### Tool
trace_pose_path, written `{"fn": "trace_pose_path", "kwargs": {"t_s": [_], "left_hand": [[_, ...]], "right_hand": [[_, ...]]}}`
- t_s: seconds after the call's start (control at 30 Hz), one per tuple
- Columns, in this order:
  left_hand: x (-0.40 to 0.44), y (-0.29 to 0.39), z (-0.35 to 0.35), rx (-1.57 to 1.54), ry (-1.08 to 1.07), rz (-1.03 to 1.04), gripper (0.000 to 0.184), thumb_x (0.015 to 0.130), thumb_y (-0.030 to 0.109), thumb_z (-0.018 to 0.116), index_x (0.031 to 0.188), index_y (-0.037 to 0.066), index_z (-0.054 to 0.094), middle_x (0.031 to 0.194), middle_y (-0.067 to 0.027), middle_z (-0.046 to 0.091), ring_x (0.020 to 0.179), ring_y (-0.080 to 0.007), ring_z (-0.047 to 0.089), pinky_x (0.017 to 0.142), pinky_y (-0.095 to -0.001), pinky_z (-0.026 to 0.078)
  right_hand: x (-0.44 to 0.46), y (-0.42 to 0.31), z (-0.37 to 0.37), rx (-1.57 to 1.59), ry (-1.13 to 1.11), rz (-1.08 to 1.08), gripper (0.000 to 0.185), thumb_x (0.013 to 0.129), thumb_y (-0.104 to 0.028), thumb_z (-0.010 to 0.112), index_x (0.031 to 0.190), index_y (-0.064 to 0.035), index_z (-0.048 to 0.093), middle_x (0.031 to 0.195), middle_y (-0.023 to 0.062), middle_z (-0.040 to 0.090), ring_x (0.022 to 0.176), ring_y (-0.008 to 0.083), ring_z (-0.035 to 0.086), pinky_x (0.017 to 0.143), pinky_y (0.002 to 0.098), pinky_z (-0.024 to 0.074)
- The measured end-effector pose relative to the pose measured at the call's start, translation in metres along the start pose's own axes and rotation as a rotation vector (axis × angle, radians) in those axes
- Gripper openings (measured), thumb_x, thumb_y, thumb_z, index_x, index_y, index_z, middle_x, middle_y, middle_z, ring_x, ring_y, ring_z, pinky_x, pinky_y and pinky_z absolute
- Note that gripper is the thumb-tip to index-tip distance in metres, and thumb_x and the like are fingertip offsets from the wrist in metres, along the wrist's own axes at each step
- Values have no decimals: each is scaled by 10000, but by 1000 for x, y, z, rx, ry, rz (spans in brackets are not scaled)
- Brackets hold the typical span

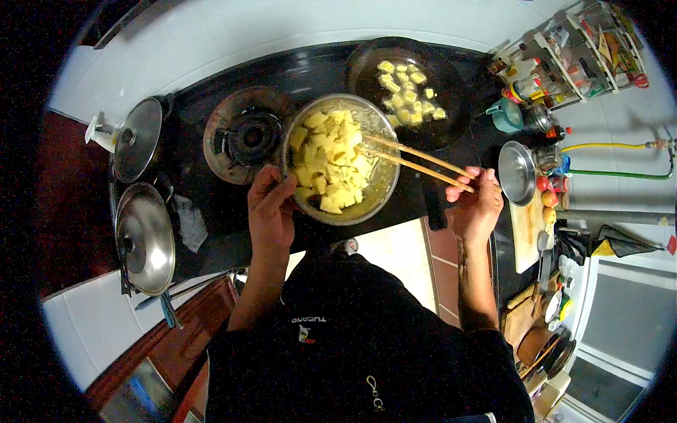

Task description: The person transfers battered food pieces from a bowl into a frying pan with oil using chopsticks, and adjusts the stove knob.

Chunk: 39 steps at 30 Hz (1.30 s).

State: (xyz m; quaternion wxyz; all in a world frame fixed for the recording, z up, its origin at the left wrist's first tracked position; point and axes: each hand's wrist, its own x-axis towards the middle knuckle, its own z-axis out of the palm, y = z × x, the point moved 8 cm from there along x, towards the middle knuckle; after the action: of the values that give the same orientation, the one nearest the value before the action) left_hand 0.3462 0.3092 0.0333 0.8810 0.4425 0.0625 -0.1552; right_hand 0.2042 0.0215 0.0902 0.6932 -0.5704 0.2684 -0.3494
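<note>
My left hand (271,204) grips the left rim of a metal bowl (384,190), which is heaped with pale yellow cut pieces (335,155). Between the fingers of my right hand (477,204) is a pair of long wooden chopsticks (430,166). Their tips reach into the bowl at the right side of the heap. Behind the bowl and to its right, a dark wok (451,88) holds several similar yellow pieces (409,95) lying in what looks like oil.
An unused-looking gas burner (250,134) is left of the bowl. Lidded pans (141,141) stand farther left. On the right are an empty metal bowl (517,173), a cutting board (527,233), a teal cup (505,115) and a rack of jars (582,60).
</note>
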Motion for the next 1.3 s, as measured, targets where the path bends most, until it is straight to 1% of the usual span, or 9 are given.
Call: {"fn": "trace_pose_path", "kwargs": {"t_s": [0.2, 0.33, 0.43, 0.53, 0.73, 0.83, 0.87, 1.07, 1.3], "left_hand": [[-2, -1, 6, 5, 68, -2, 136, 722, -1, 580, 693, 94, 488, 643, 36, 486, 577, -65, 492, 511, -183, 375], [1, -7, 0, 16, 32, -43, 145, 726, 8, 584, 678, 101, 484, 610, 46, 460, 548, -61, 479, 492, -179, 367], [1, -8, 0, 6, 62, -52, 133, 736, 14, 583, 690, 100, 493, 624, 44, 478, 536, -63, 482, 473, -186, 380], [0, -8, 3, 9, 60, -52, 117, 745, 22, 583, 712, 99, 502, 640, 40, 496, 531, -63, 490, 456, -192, 395], [2, -8, 2, 14, 25, -53, 104, 748, 13, 577, 742, 92, 510, 667, 32, 519, 558, -69, 512, 478, -199, 421], [0, -7, 2, 20, 123, -63, 107, 747, 5, 571, 738, 88, 505, 679, 28, 525, 578, -71, 517, 495, -203, 429], [1, -8, 5, 20, 107, -51, 108, 747, 4, 569, 736, 87, 501, 683, 27, 526, 586, -71, 519, 502, -203, 431], [4, -8, 9, 60, 34, -39, 113, 748, 5, 563, 720, 83, 486, 692, 19, 533, 604, -72, 528, 508, -196, 440], [3, 0, 16, 89, 43, -18, 113, 753, 10, 563, 716, 83, 486, 690, 17, 534, 591, -69, 528, 488, -189, 440]], "right_hand": [[7, 21, 3, 45, 23, 89, 341, 898, -285, 418, 847, 34, 526, 668, 102, 543, 471, 178, 553, 419, 254, 461], [15, 41, -10, 132, 47, 245, 334, 898, -303, 410, 856, 6, 531, 676, 87, 541, 507, 166, 551, 438, 237, 457], [16, 44, -18, 128, 97, 334, 337, 900, -308, 404, 857, 0, 533, 673, 83, 543, 520, 158, 548, 447, 225, 447], [17, 50, -18, 131, 73, 348, 341, 896, -323, 409, 864, -8, 537, 672, 75, 548, 512, 147, 545, 441, 220, 443], [18, 52, -16, 147, 77, 358, 352, 890, -341, 418, 881, -12, 542, 680, 71, 556, 509, 149, 551, 439, 221, 450], [20, 56, -17, 169, 61, 378, 354, 889, -343, 418, 886, -11, 541, 682, 72, 560, 510, 153, 553, 440, 224, 453], [21, 58, -16, 178, 54, 387, 354, 889, -343, 418, 887, -11, 541, 682, 72, 561, 511, 155, 554, 440, 225, 454], [24, 42, 1, 121, -33, 261, 351, 890, -340, 415, 884, -10, 533, 671, 75, 560, 493, 158, 551, 437, 241, 461], [31, 45, -2, 159, -29, 266, 352, 890, -346, 414, 859, -13, 524, 672, 76, 561, 491, 163, 558, 428, 242, 459]]}}
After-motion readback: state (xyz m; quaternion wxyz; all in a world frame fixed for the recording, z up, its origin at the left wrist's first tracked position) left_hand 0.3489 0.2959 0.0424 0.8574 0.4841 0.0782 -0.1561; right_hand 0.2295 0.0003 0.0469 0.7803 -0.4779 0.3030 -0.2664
